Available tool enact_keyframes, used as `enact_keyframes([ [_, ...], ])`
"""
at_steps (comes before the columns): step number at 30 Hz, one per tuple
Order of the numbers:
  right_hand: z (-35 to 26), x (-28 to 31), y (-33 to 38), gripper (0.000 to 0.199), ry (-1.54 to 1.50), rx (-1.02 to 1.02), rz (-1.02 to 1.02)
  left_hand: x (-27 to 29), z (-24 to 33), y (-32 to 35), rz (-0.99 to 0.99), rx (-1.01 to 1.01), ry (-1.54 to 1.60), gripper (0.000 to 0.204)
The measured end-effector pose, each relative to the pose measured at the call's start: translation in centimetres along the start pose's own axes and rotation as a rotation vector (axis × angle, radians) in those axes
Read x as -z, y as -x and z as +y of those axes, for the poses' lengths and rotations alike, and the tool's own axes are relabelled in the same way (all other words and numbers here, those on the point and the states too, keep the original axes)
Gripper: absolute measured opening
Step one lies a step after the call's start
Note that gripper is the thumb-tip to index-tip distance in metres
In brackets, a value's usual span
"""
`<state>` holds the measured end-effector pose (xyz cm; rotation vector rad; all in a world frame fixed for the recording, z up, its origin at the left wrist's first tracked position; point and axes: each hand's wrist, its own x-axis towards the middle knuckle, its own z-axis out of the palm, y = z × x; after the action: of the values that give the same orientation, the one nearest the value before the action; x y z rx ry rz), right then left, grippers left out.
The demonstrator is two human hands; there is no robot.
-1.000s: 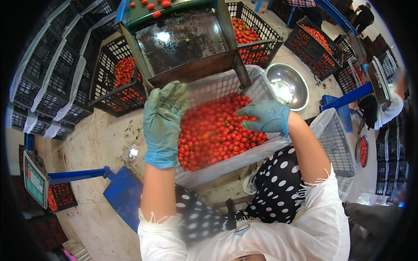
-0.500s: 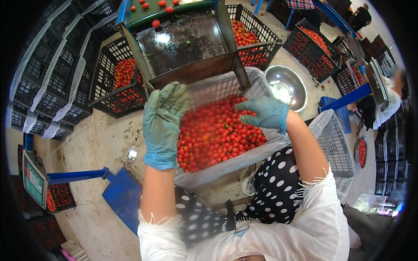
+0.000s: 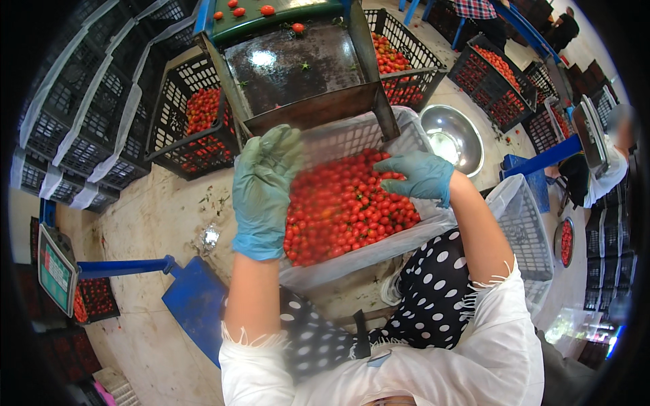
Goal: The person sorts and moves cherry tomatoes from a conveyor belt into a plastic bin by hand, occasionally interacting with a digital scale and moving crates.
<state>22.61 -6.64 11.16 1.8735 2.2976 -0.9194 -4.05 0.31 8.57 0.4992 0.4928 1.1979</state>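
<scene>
Cherry tomatoes (image 3: 369, 210) fill a crate (image 3: 338, 256) lined with translucent white plastic in front of me. Over its left side is my left hand (image 3: 264, 193) in a blue-green glove, fingers raised and slightly curved, with nothing seen in them. My right hand (image 3: 423, 177), gloved alike, hovers at the crate's right side, fingers stretched out over the tomatoes. Whether its fingertips touch any is unclear. Above the crate's far end slopes a dark metal chute (image 3: 291, 74), with one tomato (image 3: 298, 28) near its top and a few green stem bits.
A green conveyor belt (image 3: 291, 17) carries a few tomatoes above the chute. Black crates of tomatoes stand left (image 3: 179, 145) and right (image 3: 420, 84). A steel bowl (image 3: 467, 145) sits beside my crate, a blue platform scale (image 3: 193, 298) at left. Stacked crates (image 3: 88, 101) line the far left.
The tomato at the chute's upper left has left that spot, and another has come onto its top. Tomatoes on the belt have shifted. My hands keep nearly the same pose; the view has shifted slightly.
</scene>
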Motion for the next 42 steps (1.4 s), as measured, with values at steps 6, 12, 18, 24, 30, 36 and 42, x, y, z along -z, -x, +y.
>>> enact_keyframes([
  [6,0.3,-0.2,-0.2,0.05,-0.001,0.011,-0.004,0.3,0.0,-0.1,-0.008,0.006,-0.002,0.043],
  [12,0.1,-0.2,-0.4,0.051,0.021,0.002,-0.015,0.4,0.1,-0.1,-0.02,0.022,0.005,0.043],
  [18,0.2,-0.3,-0.5,0.051,0.007,0.019,-0.016,0.3,0.0,-0.1,-0.004,0.011,0.005,0.044],
  [24,0.2,-0.5,-0.6,0.051,0.0,0.04,-0.021,0.4,-0.1,-0.2,-0.014,0.015,0.008,0.044],
  [30,0.0,-0.5,-0.7,0.052,0.005,0.016,-0.035,0.1,0.0,0.0,0.004,0.013,0.014,0.042],
  [36,0.0,-0.7,-0.7,0.053,0.006,0.006,-0.039,0.2,0.1,-0.1,0.01,-0.008,0.015,0.042],
  [42,-0.2,-0.9,-0.9,0.052,0.009,0.045,-0.04,0.2,0.2,-0.1,-0.004,0.004,0.0,0.042],
])
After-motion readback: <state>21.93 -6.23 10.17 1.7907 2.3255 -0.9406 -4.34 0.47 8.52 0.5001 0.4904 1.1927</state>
